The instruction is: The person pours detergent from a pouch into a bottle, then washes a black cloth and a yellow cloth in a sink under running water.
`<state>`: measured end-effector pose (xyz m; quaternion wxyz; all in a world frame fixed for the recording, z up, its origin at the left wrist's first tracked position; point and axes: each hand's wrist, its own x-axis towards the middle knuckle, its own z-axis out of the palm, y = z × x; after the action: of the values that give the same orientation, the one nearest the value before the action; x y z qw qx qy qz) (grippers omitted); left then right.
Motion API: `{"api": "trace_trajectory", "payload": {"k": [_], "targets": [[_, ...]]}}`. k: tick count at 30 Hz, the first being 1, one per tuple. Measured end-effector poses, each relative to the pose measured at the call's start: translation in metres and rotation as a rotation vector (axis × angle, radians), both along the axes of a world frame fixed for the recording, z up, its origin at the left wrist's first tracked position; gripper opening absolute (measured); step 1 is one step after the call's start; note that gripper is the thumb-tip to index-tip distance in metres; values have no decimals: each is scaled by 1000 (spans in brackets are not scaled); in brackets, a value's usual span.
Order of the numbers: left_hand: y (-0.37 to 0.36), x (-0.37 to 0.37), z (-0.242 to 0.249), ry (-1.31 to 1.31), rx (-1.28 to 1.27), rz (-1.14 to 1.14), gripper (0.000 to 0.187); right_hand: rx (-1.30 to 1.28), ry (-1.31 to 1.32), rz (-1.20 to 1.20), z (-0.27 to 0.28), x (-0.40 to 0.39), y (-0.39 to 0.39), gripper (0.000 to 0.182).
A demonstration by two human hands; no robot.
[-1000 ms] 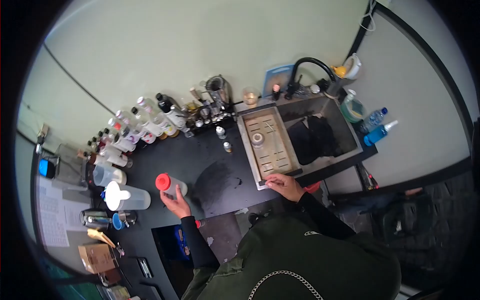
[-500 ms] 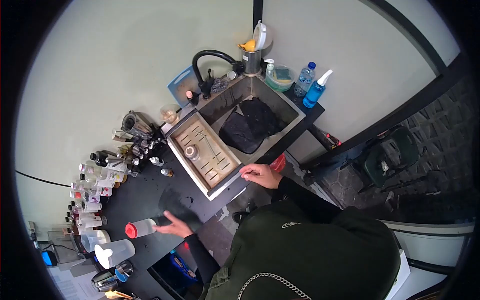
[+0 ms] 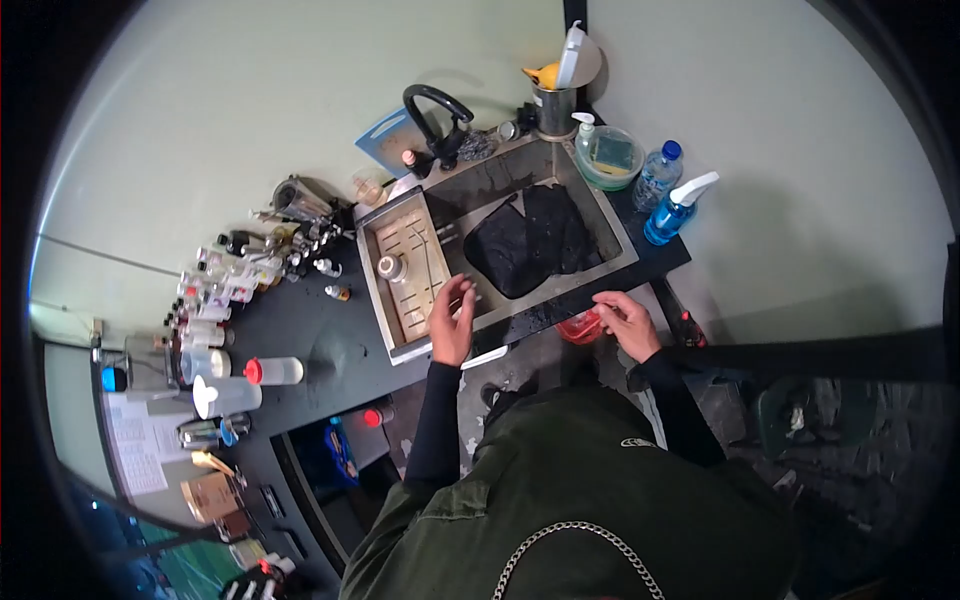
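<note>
My left hand (image 3: pixel 453 322) is over the right edge of the drain tray (image 3: pixel 387 337), beside the sink, with its fingers apart and nothing in it. In the tray stand a small capped jar (image 3: pixel 392 267) and a thin bent metal tool. My right hand (image 3: pixel 626 325) hangs in front of the counter edge, fingers spread and empty, close to a red object (image 3: pixel 580 327) below the counter. A dark cloth (image 3: pixel 530 240) lies bunched in the sink (image 3: pixel 480 190). The red-lidded container (image 3: pixel 275 371) stands on the counter at the left.
Behind the sink are a black faucet (image 3: pixel 437 115) and a metal canister (image 3: pixel 554 110). A green tub (image 3: pixel 609 158), a water bottle (image 3: pixel 657 177) and a blue spray bottle (image 3: pixel 669 217) stand at its right. Many bottles (image 3: pixel 222 275) line the left wall.
The view has shifted to the left and turned. My left hand has moved from beside the red-lidded container to the tray's edge. My right hand has moved right, away from the tray.
</note>
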<state>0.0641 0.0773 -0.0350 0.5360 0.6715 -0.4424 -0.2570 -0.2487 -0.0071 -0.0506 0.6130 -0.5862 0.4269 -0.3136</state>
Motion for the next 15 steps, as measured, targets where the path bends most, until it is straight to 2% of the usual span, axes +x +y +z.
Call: {"api": "trace_trajectory", "payload": {"k": [1, 3, 5, 7, 9, 11, 12, 15], "targets": [[-9, -5, 2, 2, 64, -25, 32, 10, -2, 27, -3, -7, -5, 22], [-27, -15, 1, 37, 16, -96, 31, 40, 15, 11, -6, -16, -13, 21], [-34, -24, -1, 34, 141, -180, 29, 52, 9, 41, -4, -15, -20, 20], [-54, -14, -12, -48, 144, -216, 26, -18, -30, 66, 0, -7, -29, 20], [-84, 15, -30, -227, 312, -281, 28, -10, -25, 39, 10, -4, -31, 20], [-120, 46, -66, -367, 221, -193, 28, 0, -6, 12, 9, -5, -33, 20], [-136, 47, -54, -472, 250, -162, 27, 21, 1, -9, 6, -7, -33, 21], [-191, 81, -100, -634, 258, -151, 24, 19, 49, -58, -8, -18, -24, 22]]}}
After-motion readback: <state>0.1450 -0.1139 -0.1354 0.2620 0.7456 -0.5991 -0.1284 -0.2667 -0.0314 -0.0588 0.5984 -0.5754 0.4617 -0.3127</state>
